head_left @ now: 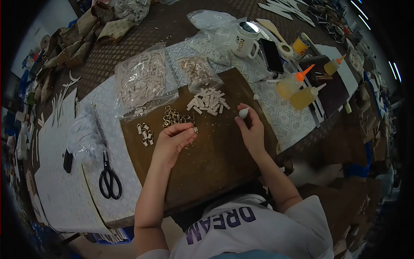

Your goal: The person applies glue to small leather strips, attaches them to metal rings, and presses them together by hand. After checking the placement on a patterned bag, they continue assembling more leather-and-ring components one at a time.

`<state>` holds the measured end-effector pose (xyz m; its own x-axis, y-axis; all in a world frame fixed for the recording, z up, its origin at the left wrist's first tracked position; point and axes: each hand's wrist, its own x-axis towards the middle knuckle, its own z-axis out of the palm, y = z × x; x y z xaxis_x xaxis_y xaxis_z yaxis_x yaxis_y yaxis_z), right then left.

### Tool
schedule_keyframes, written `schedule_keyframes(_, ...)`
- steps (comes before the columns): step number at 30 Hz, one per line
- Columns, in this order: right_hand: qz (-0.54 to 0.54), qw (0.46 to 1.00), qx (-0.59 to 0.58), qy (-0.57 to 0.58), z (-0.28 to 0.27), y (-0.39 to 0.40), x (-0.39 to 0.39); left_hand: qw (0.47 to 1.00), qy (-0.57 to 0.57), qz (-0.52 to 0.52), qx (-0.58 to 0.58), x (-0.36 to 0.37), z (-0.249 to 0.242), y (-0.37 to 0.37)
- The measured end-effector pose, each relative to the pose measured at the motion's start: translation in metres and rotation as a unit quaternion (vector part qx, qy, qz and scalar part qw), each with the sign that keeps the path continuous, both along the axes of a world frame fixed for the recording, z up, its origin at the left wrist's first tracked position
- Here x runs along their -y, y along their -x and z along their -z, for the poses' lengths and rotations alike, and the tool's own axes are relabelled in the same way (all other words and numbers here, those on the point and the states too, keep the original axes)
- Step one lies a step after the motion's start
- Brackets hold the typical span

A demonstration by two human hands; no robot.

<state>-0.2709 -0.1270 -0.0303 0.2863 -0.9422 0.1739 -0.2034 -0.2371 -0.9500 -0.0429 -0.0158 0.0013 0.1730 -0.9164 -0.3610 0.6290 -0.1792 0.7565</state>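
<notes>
My left hand pinches a small pale piece between thumb and fingertips, above the brown mat. Just behind it lies a heap of metal rings. My right hand is closed around a small white bottle near the mat's right part. Between and beyond my hands is a pile of short pale strips. A small group of strips joined with metal rings rests at the mat's left side.
Behind the mat are bags of pale pieces, a white mug and a black phone. Glue bottles with orange or clear tips stand to the right. Black-handled scissors and a crumpled plastic bag lie left.
</notes>
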Motion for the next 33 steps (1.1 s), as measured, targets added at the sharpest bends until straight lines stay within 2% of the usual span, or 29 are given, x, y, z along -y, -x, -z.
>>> schedule_keyframes(3,-0.024,0.995,0.074,-0.057,-0.007,-0.003,-0.004,1.0,-0.014,0.006,-0.004,0.0,-0.001,0.001)
schedule_keyframes(6,-0.091,0.988,0.106,-0.066,-0.023,-0.007,-0.023,1.0,-0.021,0.013,-0.003,0.001,-0.002,0.002)
schedule_keyframes(9,-0.159,0.984,-0.049,0.057,-0.064,-0.012,-0.039,1.0,-0.019,0.021,-0.004,0.001,-0.001,0.002)
schedule_keyframes(15,-0.165,0.976,-0.067,0.125,-0.055,-0.018,-0.042,0.999,-0.021,0.031,0.004,0.0,-0.001,0.001)
schedule_keyframes(33,-0.186,0.957,-0.179,0.133,-0.068,-0.021,-0.039,0.996,-0.029,0.056,0.057,0.001,-0.003,0.003)
